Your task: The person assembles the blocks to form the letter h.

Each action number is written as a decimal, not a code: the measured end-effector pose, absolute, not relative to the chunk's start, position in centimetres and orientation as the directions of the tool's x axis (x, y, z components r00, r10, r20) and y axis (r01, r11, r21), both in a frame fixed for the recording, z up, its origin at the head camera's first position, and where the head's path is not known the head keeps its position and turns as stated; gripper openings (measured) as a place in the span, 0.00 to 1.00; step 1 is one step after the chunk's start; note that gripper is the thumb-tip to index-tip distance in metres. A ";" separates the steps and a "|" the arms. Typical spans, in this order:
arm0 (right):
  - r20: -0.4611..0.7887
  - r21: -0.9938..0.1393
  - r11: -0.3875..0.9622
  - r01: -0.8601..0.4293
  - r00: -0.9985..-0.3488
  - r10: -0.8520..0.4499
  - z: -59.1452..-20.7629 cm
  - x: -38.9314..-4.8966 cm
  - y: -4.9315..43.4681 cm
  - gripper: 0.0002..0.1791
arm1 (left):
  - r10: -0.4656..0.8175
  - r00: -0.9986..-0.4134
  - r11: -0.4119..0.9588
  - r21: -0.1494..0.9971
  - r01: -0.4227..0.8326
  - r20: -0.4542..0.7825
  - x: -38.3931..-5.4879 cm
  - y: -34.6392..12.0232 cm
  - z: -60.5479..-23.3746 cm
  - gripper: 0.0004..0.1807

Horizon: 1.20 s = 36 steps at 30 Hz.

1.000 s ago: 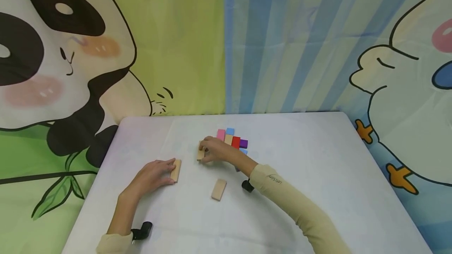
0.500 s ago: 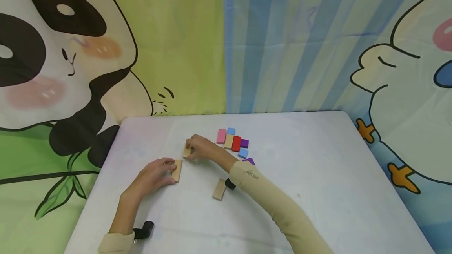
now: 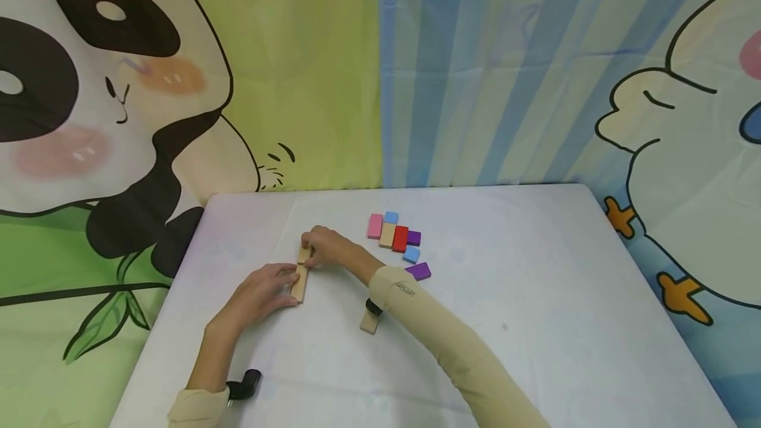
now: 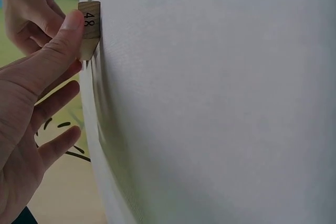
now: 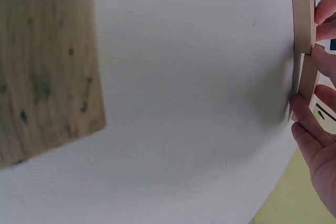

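On the left of the white table, my left hand [image 3: 257, 297] holds a flat plain wooden block [image 3: 301, 285] between thumb and fingers. The left wrist view shows this block's end, marked 48 [image 4: 90, 24], with the thumb on it. My right hand [image 3: 335, 248] pinches a second plain wooden block [image 3: 304, 255] at the far end of the first. Seen from the right wrist, the first block [image 5: 303, 14] and the second block [image 5: 308, 80] lie end to end, nearly in line, with right-hand fingers [image 5: 311, 135] at the second one's far end.
A loose plain wooden block [image 3: 369, 321] lies partly under the right wrist's camera and looms large in the right wrist view. Beyond the right forearm sit several small blocks, among them a pink one [image 3: 374, 226], a red one [image 3: 400, 238] and a purple one [image 3: 419, 271].
My right hand has moved left with its wooden block, up to the far end of the left hand's block. The left hand has stayed nearly in place.
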State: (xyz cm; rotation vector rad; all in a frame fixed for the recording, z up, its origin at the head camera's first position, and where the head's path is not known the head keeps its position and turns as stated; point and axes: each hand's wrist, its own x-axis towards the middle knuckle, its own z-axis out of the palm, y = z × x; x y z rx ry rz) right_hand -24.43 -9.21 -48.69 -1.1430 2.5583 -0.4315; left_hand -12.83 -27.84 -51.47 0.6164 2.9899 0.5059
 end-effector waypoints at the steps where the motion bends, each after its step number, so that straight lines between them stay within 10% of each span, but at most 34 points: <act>1: -0.153 -0.386 0.637 -0.667 -0.635 -0.757 -48.7 -24.5 -9.3 0.22 | 0.393 -0.920 0.868 0.324 0.377 0.018 -12.8 -27.8 -51.5 0.33; 36: -0.164 -0.377 0.604 -0.703 -0.591 -0.790 -49.5 -25.2 -9.0 0.17 | 0.360 -0.929 0.881 0.298 0.368 0.086 -12.6 -26.8 -51.4 0.30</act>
